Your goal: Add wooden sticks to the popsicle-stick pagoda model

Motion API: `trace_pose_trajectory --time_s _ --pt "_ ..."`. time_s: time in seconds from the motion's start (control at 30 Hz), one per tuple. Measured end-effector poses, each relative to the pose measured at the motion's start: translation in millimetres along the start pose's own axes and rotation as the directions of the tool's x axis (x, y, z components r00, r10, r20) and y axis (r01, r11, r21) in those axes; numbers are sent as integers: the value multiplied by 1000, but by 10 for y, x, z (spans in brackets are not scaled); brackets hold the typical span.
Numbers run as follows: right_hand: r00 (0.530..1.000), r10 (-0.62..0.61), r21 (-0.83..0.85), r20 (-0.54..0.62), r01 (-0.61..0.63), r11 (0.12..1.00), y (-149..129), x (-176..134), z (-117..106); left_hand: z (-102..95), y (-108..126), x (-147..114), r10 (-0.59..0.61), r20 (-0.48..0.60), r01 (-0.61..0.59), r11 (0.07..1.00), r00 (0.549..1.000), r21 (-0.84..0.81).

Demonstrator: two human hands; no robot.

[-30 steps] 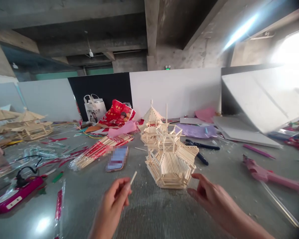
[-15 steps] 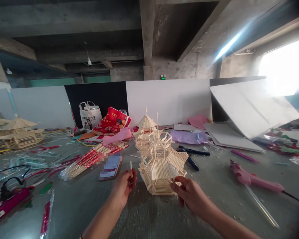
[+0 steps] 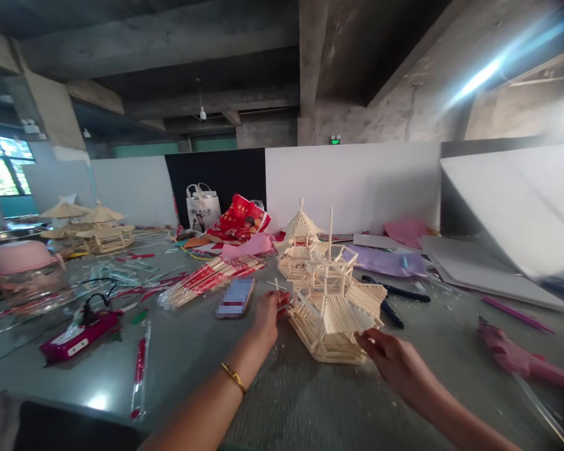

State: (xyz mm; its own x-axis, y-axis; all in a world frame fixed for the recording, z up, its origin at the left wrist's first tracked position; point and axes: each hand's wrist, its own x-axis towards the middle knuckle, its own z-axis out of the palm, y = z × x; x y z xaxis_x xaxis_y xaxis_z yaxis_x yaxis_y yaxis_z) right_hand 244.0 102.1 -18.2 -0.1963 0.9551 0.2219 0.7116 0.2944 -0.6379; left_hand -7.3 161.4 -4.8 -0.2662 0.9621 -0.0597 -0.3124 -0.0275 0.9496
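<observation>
Bare concrete beams and white partition boards frame a grey worktable (image 3: 282,401) strewn with craft supplies. At its centre stands a pale tiered pagoda model built of thin wooden sticks (image 3: 334,313), resting on the tabletop with a single upright stick rising from its top tier. The left hand (image 3: 269,313), a gold bangle (image 3: 234,378) on its wrist, pinches a short pale wooden stick (image 3: 277,285) between closed fingertips right against the model's left side. The right hand (image 3: 389,358) lies at the model's lower right corner, fingers loosely curled and touching the base; whether it grips the base cannot be told.

Just behind the model stands a second, smaller stick pavilion with a peaked roof (image 3: 299,244). Black-handled pliers (image 3: 392,300) lie just to the right of the model. To the left of the left hand, a blurred rectangular phone-like object (image 3: 235,297) lies flat, and beyond it a bundle of wooden chopsticks in red-and-white wrappers (image 3: 207,282). Farther left, a magenta power strip with a black plug (image 3: 79,329) sits near the table edge, with a clear jar with a pink lid (image 3: 26,275) behind it. A pink glue gun (image 3: 521,357) lies well to the right. At the far left rear stand more roofed stick pavilions (image 3: 91,228); a red printed bag (image 3: 237,219) and a white shopping bag (image 3: 202,210) lean against the black panel.
</observation>
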Motion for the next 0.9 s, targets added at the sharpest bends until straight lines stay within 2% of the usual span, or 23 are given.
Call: trace_pose_trajectory --time_s 0.17,0.37,0.53,0.7,0.9 --pt "1000 -4 -37 12 5 999 175 33 -189 34 12 -112 5 60 -6 1000 998 10" --pt "1000 3 -20 12 -3 1000 275 191 -328 67 14 -268 78 66 -82 995 995 58" --pt "997 -21 -8 68 21 1000 361 392 -386 54 43 -389 133 89 -142 985 987 102" --pt "992 -40 -7 118 41 999 422 565 -419 19 34 -466 134 106 -146 982 985 122" --pt "995 -45 10 94 45 999 428 588 -413 -18 -14 -447 113 63 -120 987 992 109"
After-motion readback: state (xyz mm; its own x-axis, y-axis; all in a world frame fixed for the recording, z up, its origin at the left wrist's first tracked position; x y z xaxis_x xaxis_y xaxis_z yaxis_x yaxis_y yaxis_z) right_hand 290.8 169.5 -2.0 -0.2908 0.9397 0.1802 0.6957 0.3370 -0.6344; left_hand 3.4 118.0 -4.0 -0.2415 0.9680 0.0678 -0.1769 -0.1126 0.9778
